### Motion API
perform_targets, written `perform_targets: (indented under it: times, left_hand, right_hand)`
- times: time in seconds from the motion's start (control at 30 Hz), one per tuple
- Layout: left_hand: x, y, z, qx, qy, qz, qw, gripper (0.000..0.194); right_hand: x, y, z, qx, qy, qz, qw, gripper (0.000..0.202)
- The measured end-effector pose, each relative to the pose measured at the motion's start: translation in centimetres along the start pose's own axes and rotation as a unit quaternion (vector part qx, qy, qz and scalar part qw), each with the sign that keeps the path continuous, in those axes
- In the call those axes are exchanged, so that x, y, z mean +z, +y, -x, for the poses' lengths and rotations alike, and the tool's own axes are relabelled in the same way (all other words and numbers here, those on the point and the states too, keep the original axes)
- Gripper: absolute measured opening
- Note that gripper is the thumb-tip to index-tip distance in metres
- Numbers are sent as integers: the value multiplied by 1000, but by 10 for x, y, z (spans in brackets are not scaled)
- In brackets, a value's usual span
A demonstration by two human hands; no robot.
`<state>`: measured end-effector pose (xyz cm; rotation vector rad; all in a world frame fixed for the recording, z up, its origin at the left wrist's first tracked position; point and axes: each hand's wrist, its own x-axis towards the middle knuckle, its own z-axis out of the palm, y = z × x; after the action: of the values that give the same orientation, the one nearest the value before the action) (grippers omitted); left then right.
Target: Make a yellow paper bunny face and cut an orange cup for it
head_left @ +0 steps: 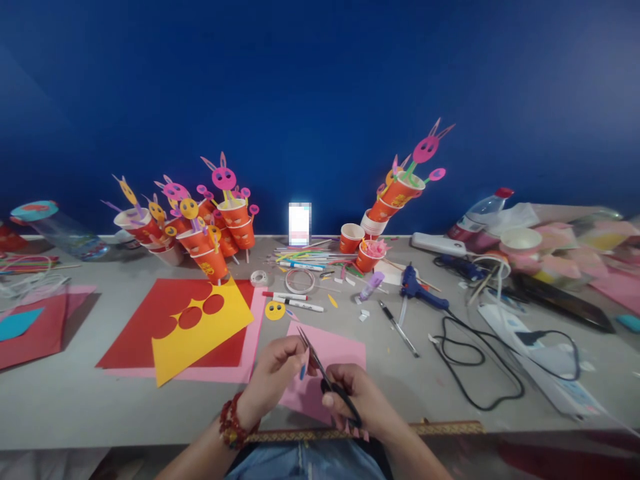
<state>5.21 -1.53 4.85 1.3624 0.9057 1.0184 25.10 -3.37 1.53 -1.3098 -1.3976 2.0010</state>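
My right hand [353,393] grips a pair of dark-handled scissors [323,368], their blades partly open and pointing up and left. Pinched in the fingers of my left hand [275,373] is a small paper piece [303,368], pale at the edge with a blue part, right beside the blades. Under both hands lies a pink paper sheet [345,343]. Just beyond my left hand, a yellow paper face [275,311] with two eyes rests on the grey table, partly beside a small pale paper cutout [293,313].
To the left, a yellow sheet [200,347] with round holes lies over a red sheet [135,327]. Paper cups [207,263] with rabbit faces stand behind. Markers [297,305], tape [300,281], a blue glue gun [420,290], a pen [399,329] and a power strip [540,360] lie around.
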Motion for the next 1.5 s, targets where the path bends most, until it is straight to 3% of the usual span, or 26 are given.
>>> perform_targets:
  times: [1.3, 1.43, 1.5]
  left_hand:
    - [2, 0, 0, -2, 2, 3, 1000, 29]
    - [2, 2, -1, 3, -7, 20, 1000, 30]
    - [2, 3, -2, 0, -21, 17, 1000, 29]
  right_hand:
    - [0, 2, -1, 1, 0, -12, 1000, 62]
    - [0, 5, -2, -1, 21, -16, 1000, 60]
    - [0, 1, -3, -49, 59, -18, 997, 59]
